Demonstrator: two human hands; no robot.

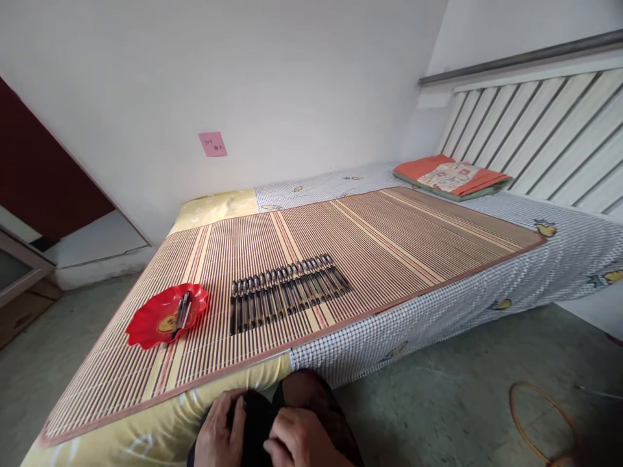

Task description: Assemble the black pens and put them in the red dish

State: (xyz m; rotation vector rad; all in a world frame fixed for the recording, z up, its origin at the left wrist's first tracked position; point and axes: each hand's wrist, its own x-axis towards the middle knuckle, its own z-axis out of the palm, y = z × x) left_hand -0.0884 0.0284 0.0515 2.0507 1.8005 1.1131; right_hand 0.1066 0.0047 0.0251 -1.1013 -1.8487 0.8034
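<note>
My left hand (pixel 221 431) rests on my dark-clothed knee, its thumb apart from the fingers and nothing in it. Beside it, my right hand (pixel 302 438) lies on the other knee with curled fingers; I see nothing in them. Ahead of both hands, a row of several dark pens (pixel 287 292) lies side by side on a striped bamboo mat (pixel 379 259). Left of the row sits a red scalloped plate (pixel 146 318) with a few pens (pixel 182 311) in it. Neither hand touches the pens or the plate.
The mat covers a bed with a checked and yellow sheet (pixel 418 318). A folded orange cloth (pixel 452 176) lies at the far right by a white slatted headboard (pixel 530 130). A pink note (pixel 213 144) is on the wall. An orange loop (pixel 540 386) is on the floor.
</note>
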